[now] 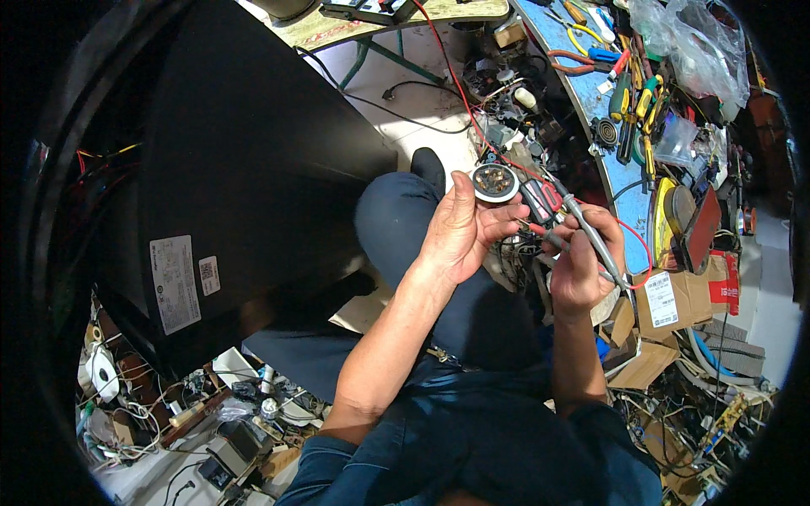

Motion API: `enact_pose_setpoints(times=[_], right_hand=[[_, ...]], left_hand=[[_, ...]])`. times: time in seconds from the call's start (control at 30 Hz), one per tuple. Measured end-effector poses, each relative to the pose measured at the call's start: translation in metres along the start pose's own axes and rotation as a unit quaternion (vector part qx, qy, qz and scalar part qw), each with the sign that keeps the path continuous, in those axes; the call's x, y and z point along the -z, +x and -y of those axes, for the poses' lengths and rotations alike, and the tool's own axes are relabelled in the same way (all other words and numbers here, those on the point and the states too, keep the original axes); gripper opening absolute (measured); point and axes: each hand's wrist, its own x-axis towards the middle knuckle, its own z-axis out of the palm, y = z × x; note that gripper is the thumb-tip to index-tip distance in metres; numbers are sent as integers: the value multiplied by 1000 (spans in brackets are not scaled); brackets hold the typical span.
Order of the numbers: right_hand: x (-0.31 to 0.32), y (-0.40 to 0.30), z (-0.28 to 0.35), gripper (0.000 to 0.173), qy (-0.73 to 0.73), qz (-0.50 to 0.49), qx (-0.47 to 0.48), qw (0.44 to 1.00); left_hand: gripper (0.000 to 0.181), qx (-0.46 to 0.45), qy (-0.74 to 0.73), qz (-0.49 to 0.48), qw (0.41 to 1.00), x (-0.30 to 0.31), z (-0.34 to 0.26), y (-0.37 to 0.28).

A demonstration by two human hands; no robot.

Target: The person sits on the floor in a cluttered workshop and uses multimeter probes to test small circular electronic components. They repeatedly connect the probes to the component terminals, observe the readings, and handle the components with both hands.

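My left hand [452, 231], palm up, holds a small round part [496, 183] between thumb and fingers. It has a white rim and a dark inside with brownish, metallic pieces, too small to name surely. To its right, my right hand [582, 262] grips a grey pen-shaped probe [595, 234], slanting with its thin tip up and left. A second probe, red with a grey collar [545, 233], also sits in my right fingers, its tip close to my left fingertips. A red lead [649, 256] loops behind my right hand.
A large black panel [253, 158] with labels stands at left. Pliers [573, 62] and screwdrivers [623, 95] crowd a blue bench [579, 82] at right. The red cable [443, 54] crosses from a wooden table [462, 9]. A cardboard box [690, 297] and piled electronic parts [253, 417] surround me.
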Motion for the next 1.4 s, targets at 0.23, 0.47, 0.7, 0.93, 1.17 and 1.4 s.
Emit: enact_pose_setpoints(times=[0.23,0.47,0.7,0.93,1.17,1.4], right_hand=[[6,-6,3,32,20,-34,-65,997],[12,-5,-6,35,36,-10,-20,999],[8,-4,-2,34,29,-9,-15,999],[6,-3,1,32,14,1,-36,999],[5,0,-1,30,-8,5,-27,1000],[-3,4,2,26,-7,12,-41,999]], left_hand=[[74,16,-14,1,1000,0,-2,-1],[72,-8,-6,26,1000,0,0,0],[65,-58,16,41,997,-2,4,-1],[58,-93,32,30,995,-3,9,-1],[59,-109,65,2,992,-3,11,0],[58,-111,50,14,992,-2,11,-1]])
